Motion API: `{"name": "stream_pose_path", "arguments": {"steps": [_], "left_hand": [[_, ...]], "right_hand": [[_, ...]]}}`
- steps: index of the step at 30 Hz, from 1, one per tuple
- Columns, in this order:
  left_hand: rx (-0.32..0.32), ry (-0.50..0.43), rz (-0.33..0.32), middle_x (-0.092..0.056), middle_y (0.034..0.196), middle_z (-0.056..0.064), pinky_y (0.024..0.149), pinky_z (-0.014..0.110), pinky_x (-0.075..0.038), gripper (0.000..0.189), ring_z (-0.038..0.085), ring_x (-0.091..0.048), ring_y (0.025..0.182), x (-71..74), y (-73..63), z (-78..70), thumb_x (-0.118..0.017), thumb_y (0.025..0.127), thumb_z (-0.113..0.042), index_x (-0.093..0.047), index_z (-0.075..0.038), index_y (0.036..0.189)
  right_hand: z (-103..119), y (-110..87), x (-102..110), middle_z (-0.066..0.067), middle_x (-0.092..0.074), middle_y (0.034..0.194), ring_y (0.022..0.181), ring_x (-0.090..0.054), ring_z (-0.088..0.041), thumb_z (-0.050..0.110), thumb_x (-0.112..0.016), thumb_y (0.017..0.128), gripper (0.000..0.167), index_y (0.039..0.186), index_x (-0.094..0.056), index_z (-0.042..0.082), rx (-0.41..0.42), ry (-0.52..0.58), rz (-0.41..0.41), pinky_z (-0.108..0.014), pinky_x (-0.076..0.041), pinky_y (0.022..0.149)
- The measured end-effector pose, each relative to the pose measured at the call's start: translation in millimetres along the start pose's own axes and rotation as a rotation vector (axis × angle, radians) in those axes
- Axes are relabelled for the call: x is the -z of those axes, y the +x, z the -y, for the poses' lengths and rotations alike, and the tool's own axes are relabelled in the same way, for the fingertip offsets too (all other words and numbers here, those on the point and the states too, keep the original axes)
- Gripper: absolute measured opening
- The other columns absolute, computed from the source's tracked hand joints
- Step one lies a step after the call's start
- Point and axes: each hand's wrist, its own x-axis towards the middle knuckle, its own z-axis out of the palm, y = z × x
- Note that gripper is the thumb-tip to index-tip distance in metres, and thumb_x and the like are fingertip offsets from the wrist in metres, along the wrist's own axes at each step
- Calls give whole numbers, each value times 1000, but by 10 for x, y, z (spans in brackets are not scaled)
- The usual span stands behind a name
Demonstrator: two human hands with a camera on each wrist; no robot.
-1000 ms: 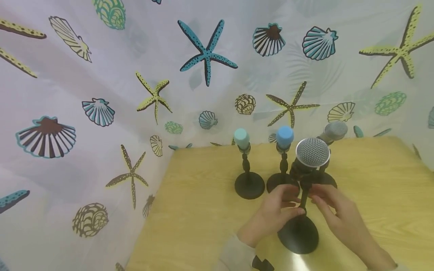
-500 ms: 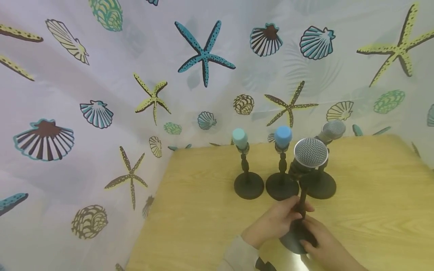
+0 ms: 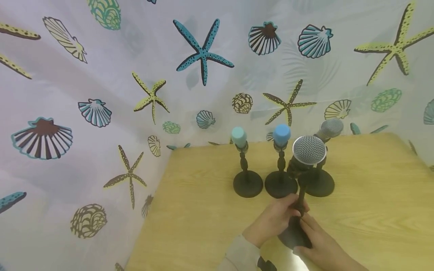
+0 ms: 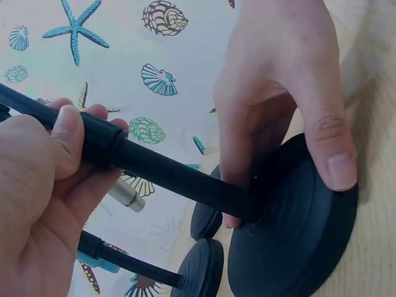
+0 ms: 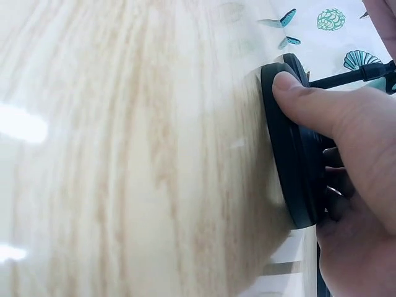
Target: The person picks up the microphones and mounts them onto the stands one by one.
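Note:
A microphone stand with a black round base [image 3: 294,234] and a thin pole [image 4: 179,179] stands nearest me. On top of it is a microphone with a silver mesh head [image 3: 309,149]. My left hand [image 3: 271,220] holds the pole at its thicker collar [image 4: 102,139], fingers and thumb curled round it. My right hand [image 3: 322,244] grips the base, its thumb on the rim [image 5: 281,124] and its fingers spread over the upper side. The base appears to rest on the table, though the hands cover part of it.
Behind stand a stand with a mint-topped microphone [image 3: 239,136], one with a blue-topped microphone [image 3: 281,134], and another with a silver mesh head [image 3: 331,128]. They stand in a row on the wooden table [image 3: 193,195]. A patterned cloth [image 3: 230,75] hangs behind and left.
My right hand has come down from beside the pole to the base and taken hold of it. My left hand has closed round the pole. The stand has barely moved.

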Motion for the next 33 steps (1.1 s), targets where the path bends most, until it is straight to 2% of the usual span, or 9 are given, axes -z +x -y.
{"name": "stream_pose_path", "arguments": {"steps": [2,3,9,13,17,20,23,26,33], "left_hand": [[-25,64,-27,-72,103,0,95,3,-42,12,-5,-61,101,-2,5,20,-55,99,-6,-65,-9,105],[-62,161,-46,-72,103,-4,97,2,-41,11,-5,-61,102,-1,6,31,-58,97,-9,-65,-12,105],[-119,275,-100,-72,101,-6,98,3,-41,21,-3,-64,102,-9,-6,61,-66,85,-23,-65,-14,103],[-117,315,-131,-70,100,-7,96,3,-42,25,-2,-63,100,-13,1,57,-70,80,-23,-65,-14,102],[-62,282,-131,-72,104,-7,93,2,-43,22,-4,-63,101,-45,-15,47,-70,87,-20,-65,-15,107],[-4,218,-118,-72,110,-5,92,2,-44,23,-4,-64,105,-76,-53,33,-66,93,-17,-62,-13,116],[18,181,-127,-71,114,-3,93,3,-44,24,-2,-64,107,-91,-85,13,-63,97,-16,-58,-12,120],[15,204,-160,-71,113,-4,93,3,-45,23,-1,-64,107,-92,-102,-4,-62,98,-19,-58,-13,120],[-1,250,-185,-72,111,-6,91,3,-45,21,-2,-65,105,-89,-116,-25,-62,97,-25,-62,-17,117]], "right_hand": [[14,6,3,-23,-40,149,128,-53,-42,40,-83,77,89,142,-44,-6,1,-4,-2,-52,-54,95],[18,6,3,-22,-40,149,127,-53,-41,40,-83,76,89,143,-44,-5,2,-9,-7,-51,-55,95],[23,6,15,-24,-41,148,127,-54,-43,40,-83,76,88,141,-45,-7,-9,6,11,-54,-55,93],[16,11,18,-24,-39,150,128,-53,-44,39,-83,77,87,141,-46,-7,-13,4,10,-54,-54,94],[0,0,5,-23,-38,151,128,-53,-43,40,-82,77,87,141,-46,-7,-9,-10,-1,-52,-55,94],[-12,-18,-17,-21,-39,150,131,-52,-37,42,-83,76,87,140,-48,-6,3,-26,-22,-28,-51,102],[-24,-29,-41,-18,-40,151,145,-32,-14,40,-84,75,86,140,-48,-4,26,-14,-54,-4,-27,107],[-25,-23,-48,-16,-38,153,144,-21,-3,38,-84,75,87,143,-46,-2,23,12,-60,2,-7,105],[-19,-18,-29,-21,-40,151,132,-48,-37,38,-85,74,88,142,-47,-4,6,11,-41,2,-5,104]]}}
